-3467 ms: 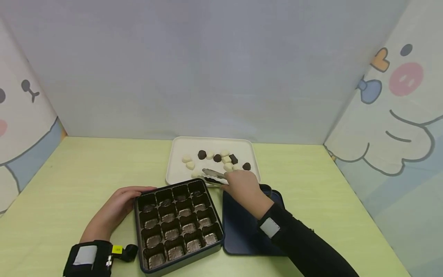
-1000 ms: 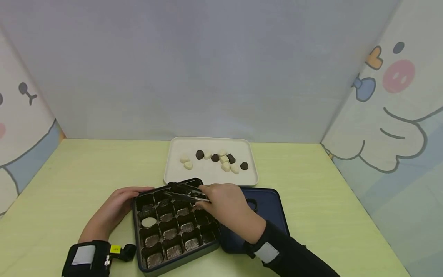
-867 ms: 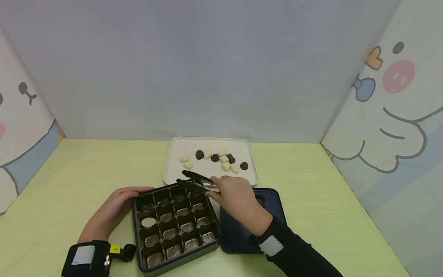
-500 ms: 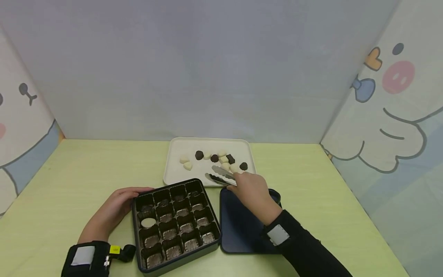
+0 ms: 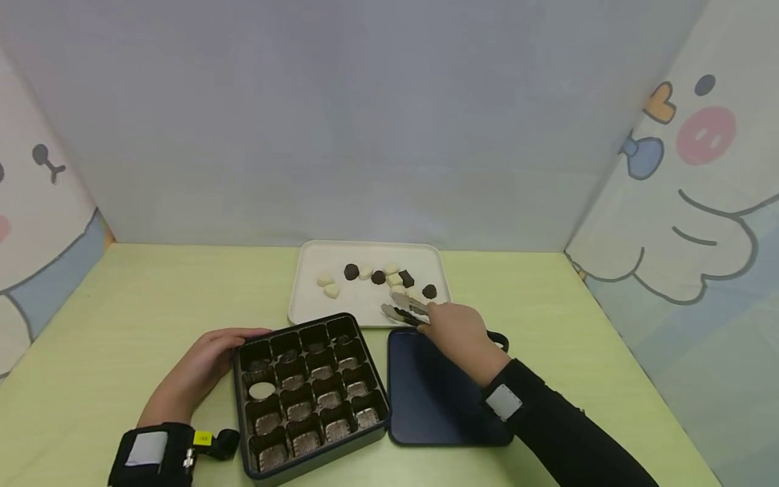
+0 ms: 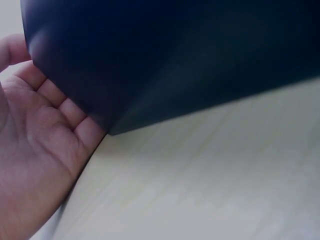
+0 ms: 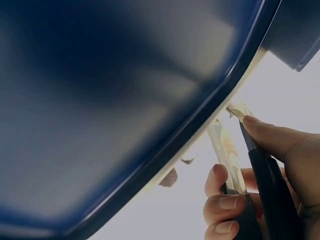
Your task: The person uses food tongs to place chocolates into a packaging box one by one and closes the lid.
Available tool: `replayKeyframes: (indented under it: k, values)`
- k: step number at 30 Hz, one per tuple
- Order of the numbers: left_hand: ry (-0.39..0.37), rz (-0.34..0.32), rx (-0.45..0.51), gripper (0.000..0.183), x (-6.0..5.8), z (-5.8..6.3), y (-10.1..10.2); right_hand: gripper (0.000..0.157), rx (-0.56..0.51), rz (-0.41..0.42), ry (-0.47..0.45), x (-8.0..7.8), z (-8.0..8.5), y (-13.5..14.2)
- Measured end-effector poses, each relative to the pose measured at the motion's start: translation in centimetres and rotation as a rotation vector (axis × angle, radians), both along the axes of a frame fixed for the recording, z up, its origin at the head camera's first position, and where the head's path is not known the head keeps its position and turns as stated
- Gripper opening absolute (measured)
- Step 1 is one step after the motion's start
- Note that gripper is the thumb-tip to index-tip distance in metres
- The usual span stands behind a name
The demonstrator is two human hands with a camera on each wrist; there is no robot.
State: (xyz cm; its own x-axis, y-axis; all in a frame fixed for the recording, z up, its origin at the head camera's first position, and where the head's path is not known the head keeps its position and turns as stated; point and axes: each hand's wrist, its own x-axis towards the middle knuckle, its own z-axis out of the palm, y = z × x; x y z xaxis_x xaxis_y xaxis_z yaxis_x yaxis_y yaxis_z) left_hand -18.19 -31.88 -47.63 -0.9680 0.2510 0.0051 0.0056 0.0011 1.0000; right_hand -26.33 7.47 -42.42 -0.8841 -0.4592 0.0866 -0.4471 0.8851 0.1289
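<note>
My right hand (image 5: pixel 458 338) holds a pair of tongs (image 5: pixel 410 308), its thumb and fingers around the dark handles in the right wrist view. The tongs' tips are apart, low over the front right of a white tray (image 5: pixel 310 304), right by pale chocolates (image 5: pixel 414 293). My left hand (image 5: pixel 209 362) grips the back left corner of a dark square box (image 5: pixel 313 399); in the left wrist view its fingers go behind the box wall, their tips hidden. The box has a brown insert with many compartments. One round white chocolate (image 5: pixel 262 391) lies in a left-side compartment.
A dark blue lid (image 5: pixel 438 399) lies right of the box, partly under my right forearm. White and dark chocolates, such as a dark round one (image 5: pixel 351 272), are spread on the tray. A grey wall (image 5: pixel 389 135) rises behind the pale yellow-green table (image 5: pixel 170 291).
A white chocolate now lies in the box, where none was 3.5 s ago. My right hand has moved the tongs from above the box back right to the tray. My left hand has stayed put.
</note>
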Motion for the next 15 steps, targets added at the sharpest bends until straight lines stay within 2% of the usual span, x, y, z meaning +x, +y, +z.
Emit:
replayKeyframes:
  k: [9,15]
  values:
    - [0.002,0.013,-0.006,0.036,0.0,0.2,-0.1,0.026,0.0,-0.096,-0.061,-0.7,0.8,0.3]
    - [0.004,0.01,-0.007,0.036,0.0,0.1,0.0,0.028,0.013,-0.117,-0.041,-0.9,1.2,0.0]
